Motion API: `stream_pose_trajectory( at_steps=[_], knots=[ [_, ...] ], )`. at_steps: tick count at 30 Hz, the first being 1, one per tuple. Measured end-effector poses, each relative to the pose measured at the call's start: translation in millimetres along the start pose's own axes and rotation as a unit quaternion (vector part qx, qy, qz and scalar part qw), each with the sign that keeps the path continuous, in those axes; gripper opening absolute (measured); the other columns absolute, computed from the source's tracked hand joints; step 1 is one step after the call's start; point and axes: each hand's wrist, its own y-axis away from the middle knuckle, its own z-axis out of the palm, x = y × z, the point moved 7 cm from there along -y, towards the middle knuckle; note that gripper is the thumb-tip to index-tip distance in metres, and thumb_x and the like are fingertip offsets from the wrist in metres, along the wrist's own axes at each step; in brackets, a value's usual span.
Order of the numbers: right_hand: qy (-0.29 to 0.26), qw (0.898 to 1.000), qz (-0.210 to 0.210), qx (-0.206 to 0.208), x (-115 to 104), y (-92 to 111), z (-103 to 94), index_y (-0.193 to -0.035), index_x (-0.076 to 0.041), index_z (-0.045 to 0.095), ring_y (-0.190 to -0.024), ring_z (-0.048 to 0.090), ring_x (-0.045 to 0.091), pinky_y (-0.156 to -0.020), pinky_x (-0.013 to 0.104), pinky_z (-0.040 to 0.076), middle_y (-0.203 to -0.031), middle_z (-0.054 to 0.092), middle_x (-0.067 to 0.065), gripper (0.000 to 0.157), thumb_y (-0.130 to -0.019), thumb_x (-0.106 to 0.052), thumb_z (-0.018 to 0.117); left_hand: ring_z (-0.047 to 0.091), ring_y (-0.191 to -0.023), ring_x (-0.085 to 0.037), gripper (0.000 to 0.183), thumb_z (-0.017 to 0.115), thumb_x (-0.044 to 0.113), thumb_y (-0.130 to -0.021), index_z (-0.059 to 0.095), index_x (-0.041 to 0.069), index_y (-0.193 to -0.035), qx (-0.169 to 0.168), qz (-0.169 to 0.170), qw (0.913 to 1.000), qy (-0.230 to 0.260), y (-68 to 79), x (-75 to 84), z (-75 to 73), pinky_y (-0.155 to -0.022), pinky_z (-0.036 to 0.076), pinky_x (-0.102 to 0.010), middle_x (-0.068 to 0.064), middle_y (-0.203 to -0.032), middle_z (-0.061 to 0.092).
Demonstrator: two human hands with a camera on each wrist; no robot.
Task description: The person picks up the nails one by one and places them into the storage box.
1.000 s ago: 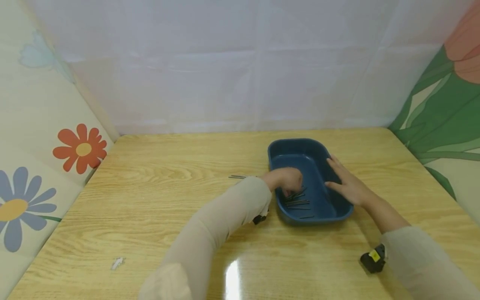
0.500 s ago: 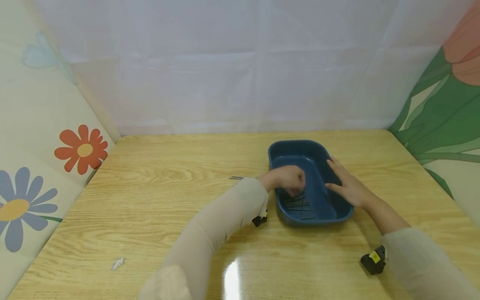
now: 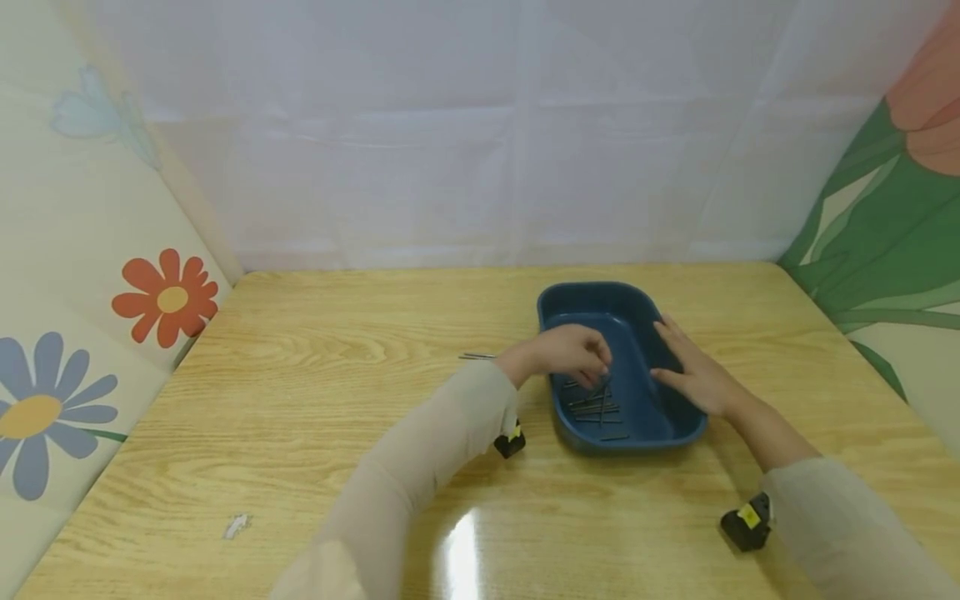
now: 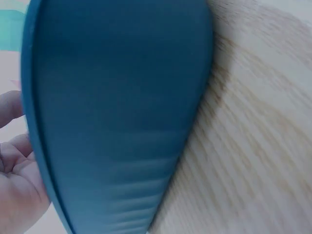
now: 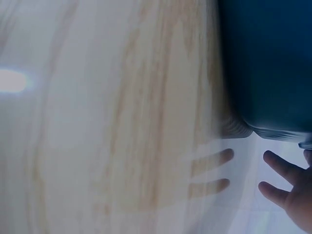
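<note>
A dark blue plastic bin (image 3: 630,325) stands right of centre on the table. Several thin, dark metal rods (image 3: 597,411) lie in its near left part, one crossing over others. My left hand (image 3: 576,350) hangs over the left rim with fingers loosely bent, and nothing shows between them. The left wrist view has the bin's outer wall (image 4: 117,97) hiding part of that hand (image 4: 19,180). At the right rim, my right hand (image 3: 693,375) spreads straight fingers against the bin. The right wrist view shows its fingertips beside the bin's dark side (image 5: 273,63).
A pair of thin rods (image 3: 477,357) lies on the wooden table (image 3: 337,333) just left of the bin. A small white scrap (image 3: 236,526) is near the front left. A white sheet (image 3: 420,125) hangs behind, with flower-printed panels (image 3: 168,300) on both sides.
My left hand has lifted slightly from the rods and its fingers have loosened. A rod now lies crosswise over the others in the bin. My right hand has stayed put.
</note>
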Motion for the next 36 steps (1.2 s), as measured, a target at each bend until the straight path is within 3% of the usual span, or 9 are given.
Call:
stream_pose_trajectory(
  at_steps=[9,17,24,36],
  knots=[
    [0.005,1.000,0.002,0.001,-1,0,0.3,-0.136,0.003,0.001,-0.123,-0.004,0.043,-0.092,0.062,0.005,-0.140,-0.012,0.019,0.070,-0.087,-0.016,0.048,0.058,-0.081,-0.019,0.024,0.048,0.005,-0.087,0.050,-0.005,-0.108,-0.002,0.018,0.9987,0.048,19.4,-2.0,-16.1,-0.071,0.048,-0.029,-0.015,-0.103,0.054],
    [0.007,1.000,0.001,0.001,0,0,0.0,-0.136,0.002,0.001,-0.123,-0.004,0.043,-0.092,0.062,0.005,-0.140,-0.012,0.019,0.070,-0.087,-0.017,0.048,0.058,-0.080,-0.017,0.027,0.048,0.005,-0.087,0.047,-0.006,-0.111,0.018,0.013,0.9986,0.047,27.5,-10.6,-31.5,-0.068,0.048,-0.024,-0.015,-0.101,0.053],
    [0.002,1.000,0.000,-0.001,3,1,1.6,-0.136,0.002,0.000,-0.123,-0.005,0.043,-0.091,0.062,0.004,-0.139,-0.013,0.019,0.070,-0.088,-0.016,0.048,0.057,-0.083,-0.021,0.027,0.045,0.003,-0.087,0.046,-0.006,-0.112,0.036,0.008,0.9986,0.039,39.3,-14.1,-43.7,-0.077,0.046,-0.034,-0.018,-0.105,0.051],
    [-0.007,1.000,-0.005,-0.002,2,0,1.5,-0.136,0.002,-0.001,-0.123,-0.006,0.043,-0.091,0.062,0.004,-0.139,-0.014,0.019,0.070,-0.088,-0.015,0.048,0.055,-0.089,-0.030,0.020,0.049,0.000,-0.081,0.050,-0.004,-0.101,0.078,-0.020,0.9966,0.018,47.6,-37.3,-66.1,-0.076,0.046,-0.034,-0.013,-0.094,0.054]
  ],
)
